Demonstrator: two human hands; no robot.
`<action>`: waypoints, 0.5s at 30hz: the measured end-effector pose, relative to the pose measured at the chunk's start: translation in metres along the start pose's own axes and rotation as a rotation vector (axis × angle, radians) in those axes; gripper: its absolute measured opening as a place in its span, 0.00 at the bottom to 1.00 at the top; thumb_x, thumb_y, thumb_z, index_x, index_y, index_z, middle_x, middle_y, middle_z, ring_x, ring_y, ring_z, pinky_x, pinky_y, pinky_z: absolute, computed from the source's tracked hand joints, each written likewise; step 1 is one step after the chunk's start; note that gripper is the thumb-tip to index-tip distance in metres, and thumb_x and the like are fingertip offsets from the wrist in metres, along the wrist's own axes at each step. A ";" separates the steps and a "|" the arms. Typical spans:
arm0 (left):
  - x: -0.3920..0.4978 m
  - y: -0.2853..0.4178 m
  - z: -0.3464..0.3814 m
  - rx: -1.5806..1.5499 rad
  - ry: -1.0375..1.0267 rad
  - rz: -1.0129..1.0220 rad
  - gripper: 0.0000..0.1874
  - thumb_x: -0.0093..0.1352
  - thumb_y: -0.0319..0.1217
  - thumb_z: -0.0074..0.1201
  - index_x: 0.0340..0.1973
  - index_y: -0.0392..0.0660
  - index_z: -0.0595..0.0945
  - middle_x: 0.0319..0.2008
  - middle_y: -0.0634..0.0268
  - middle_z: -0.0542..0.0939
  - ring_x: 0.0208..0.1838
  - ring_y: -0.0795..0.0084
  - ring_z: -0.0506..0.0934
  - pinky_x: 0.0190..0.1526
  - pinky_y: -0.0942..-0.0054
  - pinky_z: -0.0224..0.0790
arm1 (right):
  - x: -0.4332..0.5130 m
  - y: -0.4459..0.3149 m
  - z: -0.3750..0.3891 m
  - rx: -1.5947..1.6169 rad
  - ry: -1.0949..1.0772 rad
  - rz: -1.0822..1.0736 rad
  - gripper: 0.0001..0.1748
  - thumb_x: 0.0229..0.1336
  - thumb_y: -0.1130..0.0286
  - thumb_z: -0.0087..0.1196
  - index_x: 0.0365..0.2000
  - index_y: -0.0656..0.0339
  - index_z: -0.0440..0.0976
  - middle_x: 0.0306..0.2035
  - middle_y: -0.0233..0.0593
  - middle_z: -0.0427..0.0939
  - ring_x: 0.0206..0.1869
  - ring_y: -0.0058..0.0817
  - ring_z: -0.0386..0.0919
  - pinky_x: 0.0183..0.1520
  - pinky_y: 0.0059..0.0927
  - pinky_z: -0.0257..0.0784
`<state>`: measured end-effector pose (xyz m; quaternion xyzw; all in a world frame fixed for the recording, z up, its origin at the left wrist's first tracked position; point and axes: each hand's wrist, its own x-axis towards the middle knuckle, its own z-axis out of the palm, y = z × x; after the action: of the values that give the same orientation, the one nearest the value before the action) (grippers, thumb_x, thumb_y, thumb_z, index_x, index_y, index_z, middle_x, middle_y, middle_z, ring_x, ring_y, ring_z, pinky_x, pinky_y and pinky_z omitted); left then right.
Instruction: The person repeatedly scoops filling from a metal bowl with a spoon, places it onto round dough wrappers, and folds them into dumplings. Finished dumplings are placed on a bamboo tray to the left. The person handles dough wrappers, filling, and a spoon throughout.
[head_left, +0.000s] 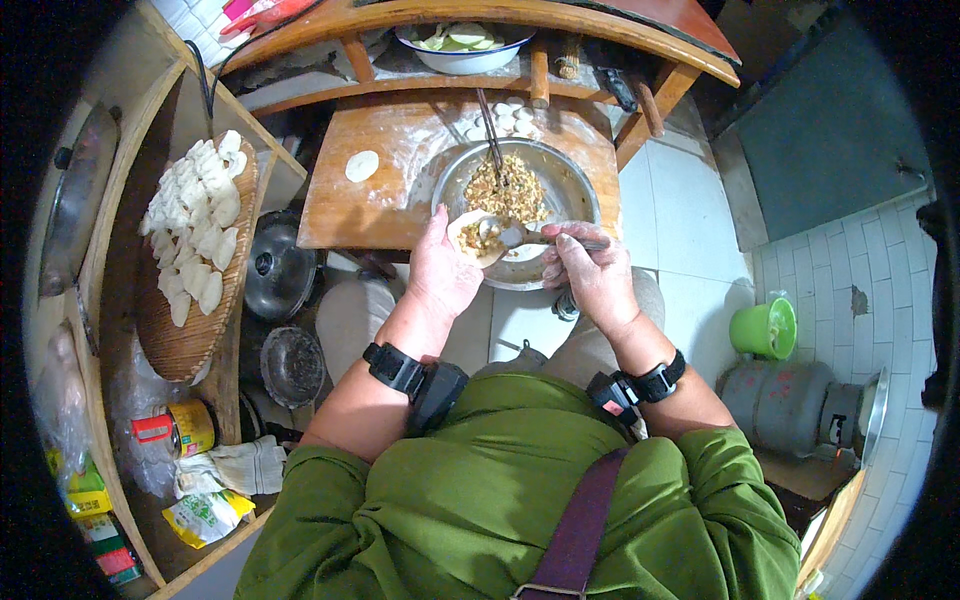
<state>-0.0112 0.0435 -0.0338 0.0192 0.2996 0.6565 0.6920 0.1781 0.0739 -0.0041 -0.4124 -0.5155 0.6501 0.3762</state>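
In my left hand (444, 270) rests a round dough wrapper (456, 229) with a heap of chopped filling (474, 240) on it. My right hand (589, 262) grips a metal spoon (517, 236), its bowl against the filling in the wrapper. Just beyond both hands is a steel basin (581, 174) holding more chopped filling (510, 187), with a pair of dark chopsticks (489, 127) standing in it. One flat dough wrapper (362, 166) lies on the floured wooden board (330, 214), left of the basin. Several small dough pieces (514, 116) sit behind the basin.
A woven tray (244, 195) of several dumplings (199, 217) stands on the left shelf. Below it are a lidded pot (279, 262) and a dark bowl (292, 366). An enamel basin of sliced vegetable (465, 56) sits at the back. To the right are a green bucket (761, 330) and a gas cylinder (780, 409).
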 end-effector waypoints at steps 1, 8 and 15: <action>0.000 -0.001 0.000 0.017 -0.010 0.011 0.30 0.77 0.50 0.28 0.60 0.38 0.68 0.58 0.53 0.74 0.61 0.55 0.71 0.65 0.52 0.59 | -0.001 0.000 0.001 0.013 0.003 -0.032 0.11 0.67 0.72 0.47 0.42 0.68 0.75 0.28 0.38 0.79 0.24 0.20 0.76 0.29 0.23 0.75; 0.005 -0.004 -0.010 -0.019 0.060 0.003 0.30 0.77 0.50 0.29 0.60 0.36 0.68 0.57 0.52 0.74 0.61 0.56 0.72 0.65 0.55 0.61 | 0.001 0.000 0.010 -0.001 -0.042 0.034 0.10 0.67 0.72 0.47 0.41 0.67 0.75 0.26 0.36 0.78 0.24 0.20 0.76 0.29 0.23 0.76; 0.002 0.010 -0.024 -0.154 0.096 0.041 0.31 0.76 0.51 0.33 0.58 0.36 0.68 0.57 0.51 0.73 0.61 0.52 0.70 0.65 0.48 0.60 | 0.043 0.060 -0.019 -0.146 0.103 -0.071 0.14 0.67 0.69 0.47 0.45 0.66 0.76 0.35 0.40 0.81 0.34 0.23 0.79 0.40 0.24 0.76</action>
<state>-0.0308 0.0374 -0.0501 -0.0594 0.2806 0.6920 0.6625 0.1758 0.1090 -0.0714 -0.4530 -0.5559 0.5750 0.3939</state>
